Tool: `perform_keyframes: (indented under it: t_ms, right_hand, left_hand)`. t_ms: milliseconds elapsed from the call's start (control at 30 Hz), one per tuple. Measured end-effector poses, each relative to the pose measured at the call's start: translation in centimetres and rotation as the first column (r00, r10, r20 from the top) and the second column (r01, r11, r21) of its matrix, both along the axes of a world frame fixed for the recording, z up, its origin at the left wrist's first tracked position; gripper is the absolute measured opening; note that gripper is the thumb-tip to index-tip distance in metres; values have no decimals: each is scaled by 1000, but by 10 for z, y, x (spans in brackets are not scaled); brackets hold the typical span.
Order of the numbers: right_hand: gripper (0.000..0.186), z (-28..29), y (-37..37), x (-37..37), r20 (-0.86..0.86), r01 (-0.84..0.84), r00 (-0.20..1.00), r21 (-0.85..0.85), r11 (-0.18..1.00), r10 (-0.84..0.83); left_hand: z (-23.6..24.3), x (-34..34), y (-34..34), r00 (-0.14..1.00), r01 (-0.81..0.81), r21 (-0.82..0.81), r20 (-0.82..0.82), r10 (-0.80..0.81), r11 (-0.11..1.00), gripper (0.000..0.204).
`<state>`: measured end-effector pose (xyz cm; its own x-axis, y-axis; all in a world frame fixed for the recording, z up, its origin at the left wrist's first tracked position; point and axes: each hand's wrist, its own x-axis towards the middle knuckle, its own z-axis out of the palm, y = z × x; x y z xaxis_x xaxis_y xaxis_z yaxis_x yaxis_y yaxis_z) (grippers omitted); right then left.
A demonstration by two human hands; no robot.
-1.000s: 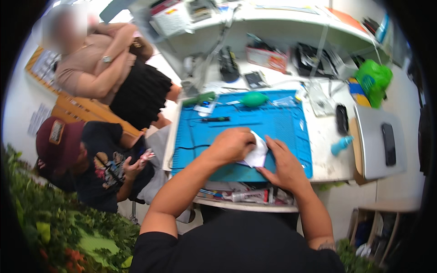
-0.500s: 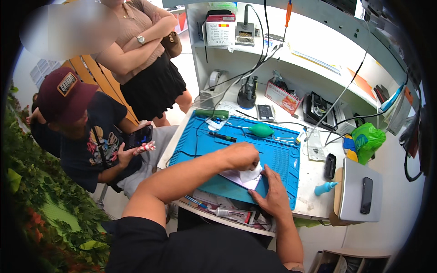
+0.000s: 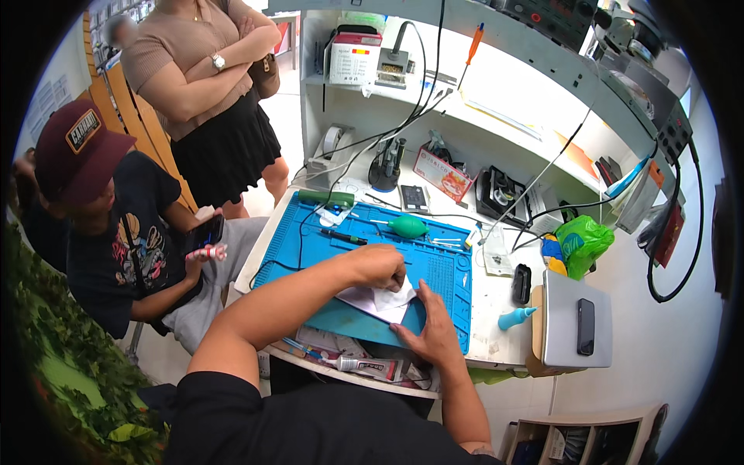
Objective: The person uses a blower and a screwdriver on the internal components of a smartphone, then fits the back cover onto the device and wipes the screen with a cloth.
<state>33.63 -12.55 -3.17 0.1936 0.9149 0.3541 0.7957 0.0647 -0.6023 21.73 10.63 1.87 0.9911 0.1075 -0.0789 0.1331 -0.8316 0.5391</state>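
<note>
A flat, pale lavender panel-like device [image 3: 363, 301] lies on the blue work mat [image 3: 310, 240] in front of me; I cannot make out its exact kind. My left hand [image 3: 381, 267] is closed on a crumpled white wipe [image 3: 395, 296], pressing it against the panel's right part. At the panel's right end rests my right hand [image 3: 434, 329], thumb and fingers spread, the thumb by the near edge. Part of the panel is hidden by the left forearm and the wipe.
Beyond the hands lie a green air blower [image 3: 408, 226], a black pen-like tool [image 3: 343, 237] and swabs. A light blue bottle [image 3: 515, 318], a laptop [image 3: 570, 341] and a phone [image 3: 586, 327] are right. A seated person [image 3: 128, 232] and a standing person [image 3: 201, 85] are left.
The whole view has shifted, so the bench appears further left. My left hand stays on the wipe over the panel, with only slight movement; the right hand keeps its place.
</note>
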Motion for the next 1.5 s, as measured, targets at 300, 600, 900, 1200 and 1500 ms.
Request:
perform_keyframes:
  t_ms: [300,600,900,1200,1500]
  right_hand:
    - [134,-3,3,1,-106,15,994,56,998,-9]
    - [134,-3,0,-1,-111,12,994,25,1000,-9]
    - [136,-4,4,-2,-51,21,998,4,1000,-21]
    - [138,-6,-4,2,-37,41,998,0,999,-41]
    - [131,-14,-1,5,-68,17,998,75,997,-11]
  left_hand:
    - [-23,11,-16,997,-6,-61,83,11,998,21]
    - [-32,-20,-55,985,-36,349,169,-25,936,19]
    - [-45,-45,-41,909,-96,360,411,-66,928,17]
    - [-27,-95,-36,881,-372,419,439,174,828,22]
    - [-46,-26,-89,885,-117,452,452,-114,884,26]
